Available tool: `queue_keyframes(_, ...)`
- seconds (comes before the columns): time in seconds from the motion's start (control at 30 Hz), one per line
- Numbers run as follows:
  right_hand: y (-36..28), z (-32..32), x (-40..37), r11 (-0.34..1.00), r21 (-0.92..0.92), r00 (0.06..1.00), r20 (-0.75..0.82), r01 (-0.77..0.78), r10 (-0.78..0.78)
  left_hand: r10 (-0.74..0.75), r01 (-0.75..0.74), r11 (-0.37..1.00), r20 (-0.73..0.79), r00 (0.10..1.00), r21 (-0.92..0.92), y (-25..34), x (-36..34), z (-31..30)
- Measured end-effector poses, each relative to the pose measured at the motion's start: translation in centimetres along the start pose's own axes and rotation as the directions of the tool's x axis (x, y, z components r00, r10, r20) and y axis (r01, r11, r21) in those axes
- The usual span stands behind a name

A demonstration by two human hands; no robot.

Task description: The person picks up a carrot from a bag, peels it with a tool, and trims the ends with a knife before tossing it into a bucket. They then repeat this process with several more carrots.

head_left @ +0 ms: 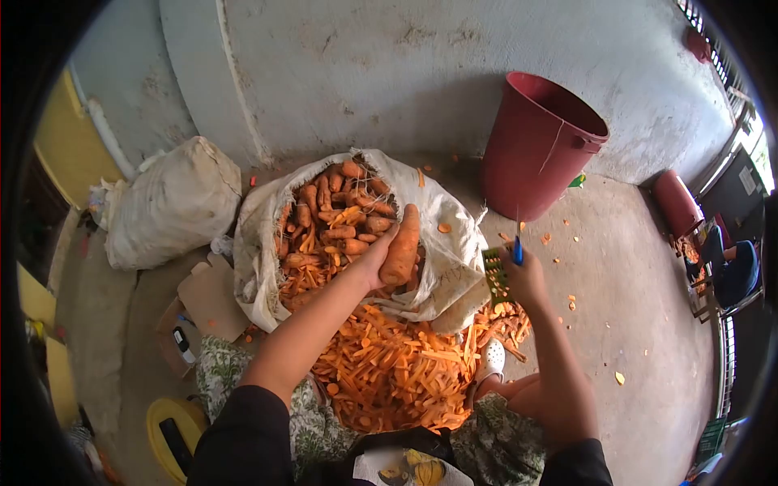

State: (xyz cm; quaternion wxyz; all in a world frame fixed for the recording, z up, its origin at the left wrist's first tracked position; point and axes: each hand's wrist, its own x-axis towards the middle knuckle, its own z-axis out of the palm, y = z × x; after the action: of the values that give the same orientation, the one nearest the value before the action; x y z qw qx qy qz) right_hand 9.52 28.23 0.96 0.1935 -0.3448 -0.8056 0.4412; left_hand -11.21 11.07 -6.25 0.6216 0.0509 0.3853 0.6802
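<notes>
My left hand (377,261) is closed around a large, thick carrot (401,247), held tilted upright over the near right side of an open white woven sack (259,235). Whole carrots (328,206) and cut strips fill the sack. To the right, my right hand (525,279) grips a blue-handled knife (518,251) with its thin blade pointing up, apart from the carrot. A green and yellow piece with holes (496,279) shows beside the same hand, partly hidden by the fingers. Below both hands lies a big heap of carrot strips (397,368) between my legs.
A tall dark red bin (535,154) stands against the wall behind the sack. At left are a full white sack (174,202), an opened cardboard box (212,296) and a yellow container (162,421). Carrot scraps dot the concrete floor (616,308). Chairs (733,263) stand far right.
</notes>
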Motion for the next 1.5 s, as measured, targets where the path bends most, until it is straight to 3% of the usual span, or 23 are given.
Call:
queue_keyframes(0.03, -0.3, 0.6, -0.1, 0.992, 0.124, 0.999, -0.032, 0.005, -0.001, 0.014, -0.009, 0.994, 0.041, 0.999, -0.111, -0.2, -1.2, 1.4)
queue_keyframes(0.1, -1.2, 1.7, -0.7, 0.964, 0.229, 0.985, -0.141, 0.134, -0.103, 0.022, -0.017, 0.995, 0.046, 0.999, -0.097, -0.5, -3.7, 3.8)
queue_keyframes(0.17, -3.8, 2.5, -2.4, 0.829, 0.553, 0.987, -0.161, 0.084, 0.008, -0.001, 0.002, 0.996, 0.018, 1.000, -0.087, -1.1, -6.4, 6.0)
queue_keyframes(0.23, -5.9, 2.8, -3.9, 0.776, 0.630, 0.988, -0.139, 0.041, 0.061, 0.013, -0.014, 0.999, -0.034, 0.999, -0.031, -1.7, -9.3, 8.0)
queue_keyframes(0.37, -10.4, 3.6, -8.2, 0.649, 0.748, 0.978, 0.001, -0.140, 0.210, 0.044, -0.042, 0.972, 0.004, 0.999, -0.232, -4.7, -12.4, 7.9)
queue_keyframes(0.4, -11.0, 4.2, -9.2, 0.683, 0.703, 0.959, -0.003, -0.200, 0.284, 0.080, -0.074, 0.963, 0.013, 0.997, -0.258, -5.5, -13.5, 8.3)
queue_keyframes(0.47, -8.8, 6.5, -9.4, 0.655, 0.747, 0.981, -0.026, -0.110, 0.193, 0.160, -0.126, 0.917, 0.060, 0.985, -0.379, -6.5, -14.5, 8.9)
queue_keyframes(0.63, -7.1, 8.8, -10.2, 0.731, 0.680, 0.980, -0.099, -0.060, 0.173, 0.128, -0.135, 0.919, -0.043, 0.991, -0.370, -8.1, -14.8, 9.3)
queue_keyframes(0.7, -8.0, 8.7, -10.5, 0.716, 0.698, 0.981, -0.120, -0.023, 0.149, 0.170, -0.151, 0.914, 0.019, 0.985, -0.376, -8.8, -13.4, 8.0)
queue_keyframes(0.73, -7.7, 8.9, -10.4, 0.749, 0.663, 0.983, -0.145, 0.013, 0.111, 0.160, -0.079, 0.911, 0.170, 0.972, -0.405, -8.6, -13.4, 7.7)
queue_keyframes(0.97, -7.8, 9.5, -10.0, 0.845, 0.535, 0.974, -0.202, 0.021, 0.104, 0.087, -0.087, 0.896, -0.019, 0.996, -0.435, -8.1, -13.9, 9.9)
queue_keyframes(1.07, -7.0, 10.0, -9.3, 0.892, 0.451, 0.966, -0.244, 0.039, 0.081, 0.121, -0.079, 0.923, 0.087, 0.989, -0.376, -9.0, -12.7, 7.7)
queue_keyframes(1.13, -6.4, 10.3, -8.7, 0.944, 0.305, 0.935, -0.353, 0.125, -0.010, 0.072, -0.042, 0.960, 0.098, 0.993, -0.278, -9.7, -12.1, 5.8)
queue_keyframes(1.2, -5.6, 9.3, -6.7, 0.955, 0.294, 0.911, -0.405, 0.049, 0.078, 0.018, 0.001, 0.985, 0.106, 0.994, -0.174, -10.1, -12.5, 6.0)
queue_keyframes(1.23, -5.1, 8.5, -5.2, 0.958, 0.287, 0.875, -0.458, -0.023, 0.158, -0.055, 0.068, 0.989, 0.096, 0.994, -0.132, -9.9, -13.7, 7.3)
queue_keyframes(1.27, -3.5, 8.2, -3.5, 0.969, 0.246, 0.819, -0.559, 0.016, 0.128, -0.127, 0.135, 0.987, 0.084, 0.988, -0.091, -9.7, -14.4, 8.2)
queue_keyframes(1.37, -0.4, 6.1, -0.3, 0.985, 0.171, 0.689, -0.714, 0.000, 0.124, -0.144, 0.145, 0.989, 0.074, 0.987, -0.009, -9.1, -14.7, 8.6)
queue_keyframes(1.4, 0.8, 5.7, 0.8, 0.935, 0.353, 0.696, -0.682, 0.045, 0.224, -0.146, 0.147, 0.989, 0.070, 0.987, -0.009, -9.1, -14.6, 8.4)
queue_keyframes(1.5, -1.3, 5.4, -0.5, 0.853, 0.519, 0.763, -0.572, 0.055, 0.299, -0.106, 0.108, 0.994, 0.042, 0.993, -0.036, -9.3, -13.9, 7.0)
